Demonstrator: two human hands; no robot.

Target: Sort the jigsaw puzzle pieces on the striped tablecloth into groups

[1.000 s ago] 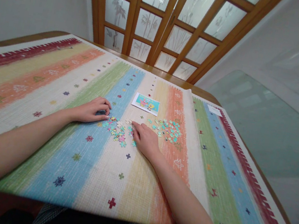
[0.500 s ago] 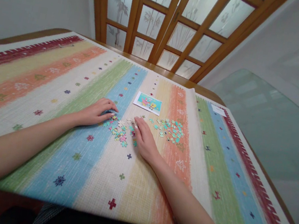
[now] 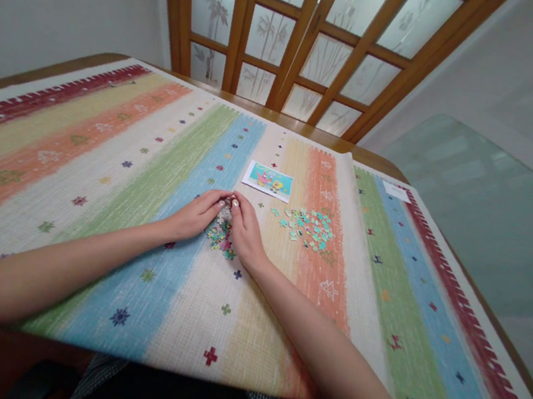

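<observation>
My left hand point(image 3: 199, 217) and my right hand point(image 3: 245, 233) rest on the tablecloth, cupped around a small heap of jigsaw puzzle pieces point(image 3: 222, 238). Fingertips of both hands meet at the far side of the heap. The fingers are stretched out and slightly curved, touching the edges of the heap without gripping any piece that I can see. Pink, teal and yellow pieces show between the palms; others are hidden under the fingers. Beyond the hands lies a picture card point(image 3: 269, 181) with cartoon figures on a teal ground.
A second spread of mostly teal puzzle pieces point(image 3: 310, 228) lies right of my right hand. The striped tablecloth point(image 3: 186, 322) covers the table. A white paper slip point(image 3: 397, 192) is at the far right. Wooden glazed doors point(image 3: 286, 41) stand behind the table.
Both hands have come together, the left moving right and the right slightly left. The loose pieces between them are now pushed into a tighter heap.
</observation>
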